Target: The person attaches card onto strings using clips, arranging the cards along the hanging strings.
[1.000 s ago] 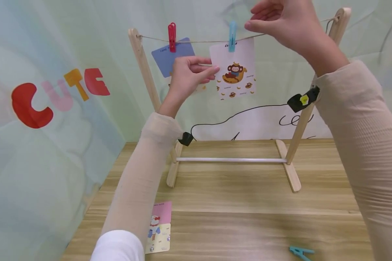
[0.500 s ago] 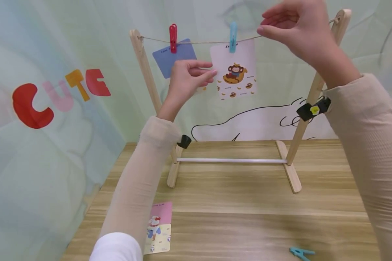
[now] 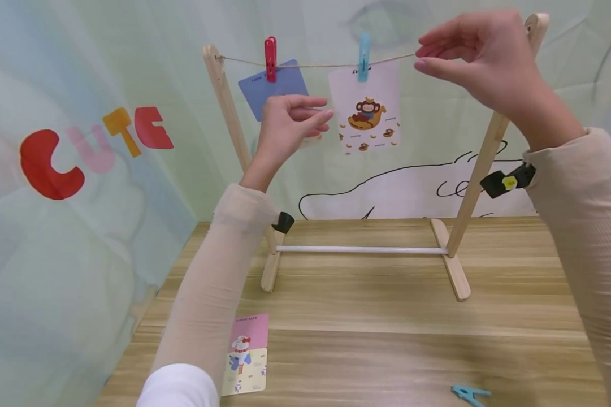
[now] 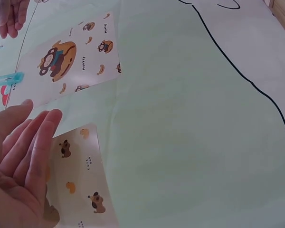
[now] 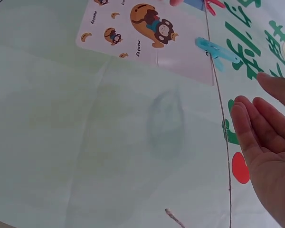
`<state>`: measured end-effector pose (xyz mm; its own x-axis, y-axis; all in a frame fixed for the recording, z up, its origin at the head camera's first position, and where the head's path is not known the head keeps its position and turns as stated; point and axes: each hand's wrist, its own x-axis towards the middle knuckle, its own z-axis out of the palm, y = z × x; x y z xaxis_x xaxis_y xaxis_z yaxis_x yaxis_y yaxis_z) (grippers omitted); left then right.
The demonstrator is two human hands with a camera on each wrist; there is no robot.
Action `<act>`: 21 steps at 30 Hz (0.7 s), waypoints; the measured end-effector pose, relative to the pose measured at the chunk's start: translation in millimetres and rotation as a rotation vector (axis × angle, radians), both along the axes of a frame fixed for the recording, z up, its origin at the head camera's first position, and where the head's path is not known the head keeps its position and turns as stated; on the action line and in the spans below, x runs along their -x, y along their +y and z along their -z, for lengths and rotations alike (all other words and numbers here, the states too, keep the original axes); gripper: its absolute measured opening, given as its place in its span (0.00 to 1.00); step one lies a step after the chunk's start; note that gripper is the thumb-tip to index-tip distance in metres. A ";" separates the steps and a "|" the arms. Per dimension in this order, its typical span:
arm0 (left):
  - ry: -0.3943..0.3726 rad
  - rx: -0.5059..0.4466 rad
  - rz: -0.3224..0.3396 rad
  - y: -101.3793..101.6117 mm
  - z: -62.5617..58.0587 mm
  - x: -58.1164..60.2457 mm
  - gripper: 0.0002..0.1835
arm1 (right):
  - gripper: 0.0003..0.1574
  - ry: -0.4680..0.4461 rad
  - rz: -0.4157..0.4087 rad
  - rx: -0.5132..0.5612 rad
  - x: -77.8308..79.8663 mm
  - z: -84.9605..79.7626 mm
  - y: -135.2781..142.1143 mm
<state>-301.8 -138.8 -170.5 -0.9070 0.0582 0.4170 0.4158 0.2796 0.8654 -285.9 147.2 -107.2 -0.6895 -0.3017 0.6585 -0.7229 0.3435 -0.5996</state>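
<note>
A white card with a monkey on a banana (image 3: pixel 367 110) hangs from the string (image 3: pixel 315 66), held by a light blue clothespin (image 3: pixel 363 57). Just left of that card is my left hand (image 3: pixel 287 121), fingers loosely bent and holding nothing. It partly covers a blue-topped card (image 3: pixel 269 93) that hangs tilted under a red clothespin (image 3: pixel 270 59). My right hand (image 3: pixel 488 59) is by the string's right part, its grasp vacant. In the right wrist view, a gap shows between the right thumb (image 5: pixel 278 90) and the fingers. The tilted card's lower part (image 4: pixel 80 180) shows dogs and ducks.
A wooden stand with a left post (image 3: pixel 229 110) and a right post (image 3: pixel 480 164) carries the string; a white rod (image 3: pixel 361 249) joins its feet. On the table (image 3: pixel 366 316) lie a pink and yellow card (image 3: pixel 249 356), partly behind my left arm, and a teal clothespin (image 3: pixel 469 394).
My right hand has moved right and slightly down, farther from the blue clothespin. My left hand has drawn a little left, off the monkey card's edge. Both hung cards stay in place.
</note>
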 end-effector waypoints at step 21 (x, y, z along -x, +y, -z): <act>0.096 0.004 0.048 -6.7 1.9 -28.4 0.14 | 0.18 -0.020 0.027 -0.060 -9.9 22.5 16.9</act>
<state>-273.4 -145.6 -172.4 -0.8592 0.1024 0.5013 0.5095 0.2609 0.8200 -276.0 164.1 -129.7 -0.7110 -0.3213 0.6255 -0.7007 0.3983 -0.5919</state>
